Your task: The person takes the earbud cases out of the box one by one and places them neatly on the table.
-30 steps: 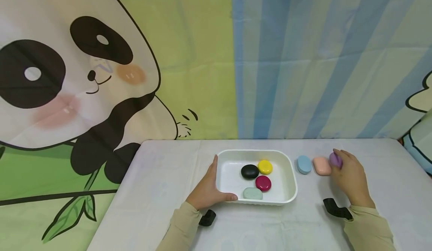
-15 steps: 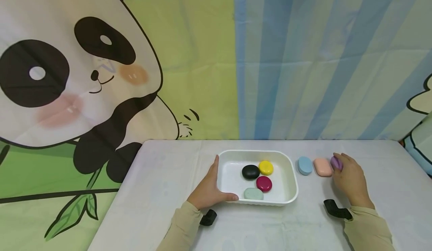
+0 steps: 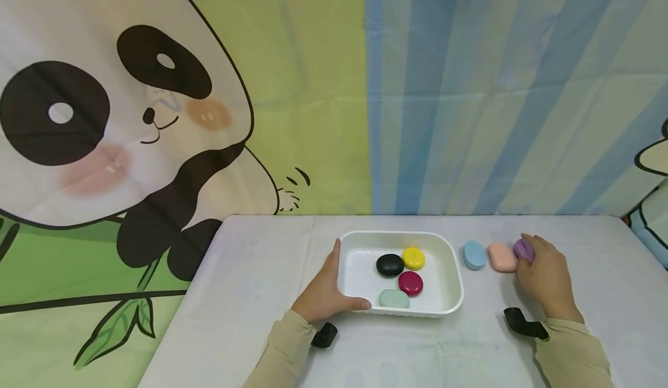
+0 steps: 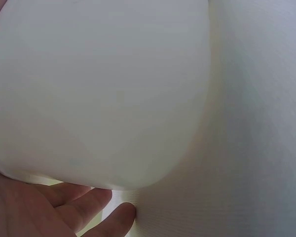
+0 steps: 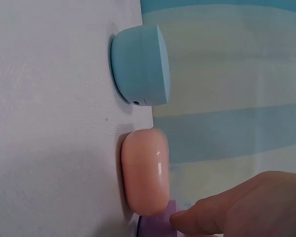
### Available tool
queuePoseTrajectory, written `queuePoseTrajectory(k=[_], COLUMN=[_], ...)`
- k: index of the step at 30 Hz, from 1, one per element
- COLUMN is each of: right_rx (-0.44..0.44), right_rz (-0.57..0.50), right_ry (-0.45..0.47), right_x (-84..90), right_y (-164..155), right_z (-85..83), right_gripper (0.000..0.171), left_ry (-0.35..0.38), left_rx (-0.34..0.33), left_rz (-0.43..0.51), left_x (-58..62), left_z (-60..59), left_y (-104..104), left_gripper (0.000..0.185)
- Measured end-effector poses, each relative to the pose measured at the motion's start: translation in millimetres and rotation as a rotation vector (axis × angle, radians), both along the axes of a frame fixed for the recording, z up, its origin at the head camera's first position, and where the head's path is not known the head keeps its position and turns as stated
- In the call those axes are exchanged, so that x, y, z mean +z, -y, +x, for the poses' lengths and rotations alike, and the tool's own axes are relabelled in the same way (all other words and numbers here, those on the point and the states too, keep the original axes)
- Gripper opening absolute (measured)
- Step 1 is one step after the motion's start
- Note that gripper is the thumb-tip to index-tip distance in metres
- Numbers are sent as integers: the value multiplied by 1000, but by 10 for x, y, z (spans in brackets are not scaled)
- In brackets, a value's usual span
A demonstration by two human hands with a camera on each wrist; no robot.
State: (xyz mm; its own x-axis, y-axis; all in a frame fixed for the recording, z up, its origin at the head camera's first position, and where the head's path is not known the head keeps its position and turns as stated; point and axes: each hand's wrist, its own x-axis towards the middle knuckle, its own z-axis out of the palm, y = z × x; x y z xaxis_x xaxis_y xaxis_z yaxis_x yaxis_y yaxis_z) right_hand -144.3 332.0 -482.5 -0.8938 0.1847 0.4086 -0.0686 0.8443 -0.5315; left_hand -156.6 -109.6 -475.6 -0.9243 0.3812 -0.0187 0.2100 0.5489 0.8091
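A white tray sits mid-table and holds a black, a yellow, a magenta and a pale green pebble-shaped case. My left hand rests against the tray's front-left corner, fingers straight along the side wall and thumb along the front rim. The left wrist view shows the tray's wall with my fingers beside it. Right of the tray lie a blue case and a pink case. My right hand pinches a purple case that touches the pink one.
The table has a white cloth and ends at a panda and striped backdrop behind. Black wrist straps lie by both sleeves. The right table edge is near the right hand.
The right hand and the purple case have sunk slightly, closer to the table beside the pink case. The left hand and tray have stayed put; the head view shifted a little.
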Motion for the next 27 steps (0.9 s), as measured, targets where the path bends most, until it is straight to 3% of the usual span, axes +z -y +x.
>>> queuePoseTrajectory(k=[4,14,27], right_rx=[-19,5,65], right_rz=[-23,-42,-63], right_ry=[16,-64,-44], right_x=[27,193,453], right_y=[30,242,648], right_z=[-1,-45,39], right_gripper=[44,44,48], left_ry=[3,-2,7], left_rx=[-1,-9,0], left_rz=[3,20,6], left_x=[2,7,32], left_z=[8,-5,11], left_y=[-2,4,3], left_gripper=[147,147,146])
